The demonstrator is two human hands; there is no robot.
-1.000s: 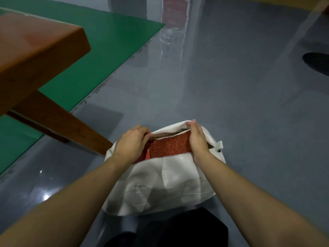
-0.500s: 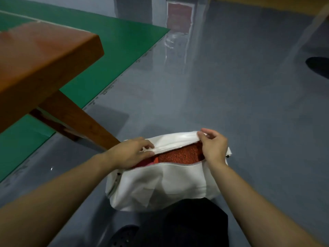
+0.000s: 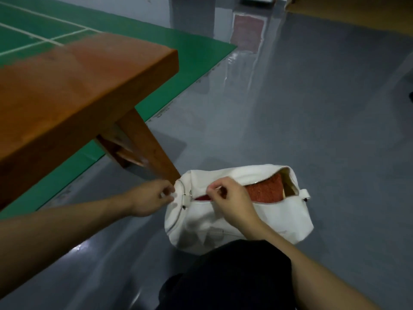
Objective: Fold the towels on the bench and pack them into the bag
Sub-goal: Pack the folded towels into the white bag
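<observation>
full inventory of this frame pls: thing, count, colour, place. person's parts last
bag: 1, white, on the grey floor by the bench leg, zip partly open
towel: 1 visible, red-orange, inside the bag, showing through the opening
zip: 1, metal, along the bag's top opening
bench: 1, brown wood, left, top bare where visible
court mat: 1, green with white lines, behind and under the bench
floor: grey, glossy
dark shape: 1, black, right edge, cannot tell what it is
leg: 1, black clothing, bottom centre, in front of the bag
left hand: 1, pinches the bag's left end
right hand: 1, pinch grip at the zip line, probably on the slider
</observation>
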